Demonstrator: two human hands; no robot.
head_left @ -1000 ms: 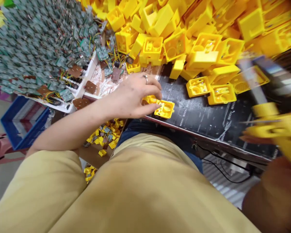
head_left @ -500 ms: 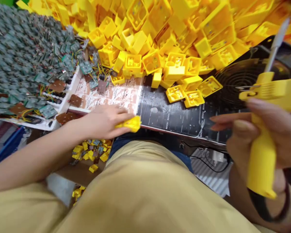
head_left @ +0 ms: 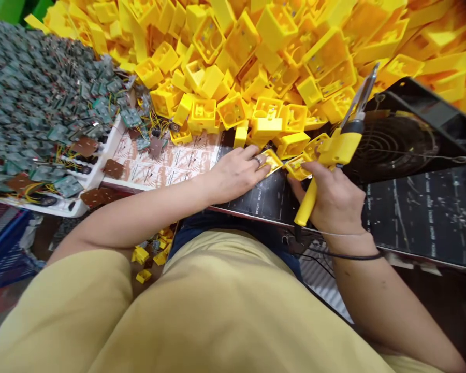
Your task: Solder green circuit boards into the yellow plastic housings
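My left hand (head_left: 235, 173) rests on the black mat (head_left: 411, 202), its fingers closed on a flat yellow plastic piece (head_left: 271, 159). My right hand (head_left: 332, 199) is wrapped round the yellow handle of a soldering iron (head_left: 336, 147), whose metal tip points up and to the right. The fingers of that hand also touch a second yellow piece (head_left: 298, 167) next to the first. Both hands meet at the foot of a large heap of yellow plastic housings (head_left: 264, 67).
A mass of small green circuit boards with wires (head_left: 42, 98) fills the left side, on a white tray (head_left: 75, 206). A black fan (head_left: 396, 145) stands at right. Fallen yellow parts (head_left: 147, 254) lie below the table edge. A blue crate (head_left: 3, 248) sits at lower left.
My left hand moved from the table edge forward onto the mat to a yellow piece. My right hand brought the soldering iron in from the right and down beside it.
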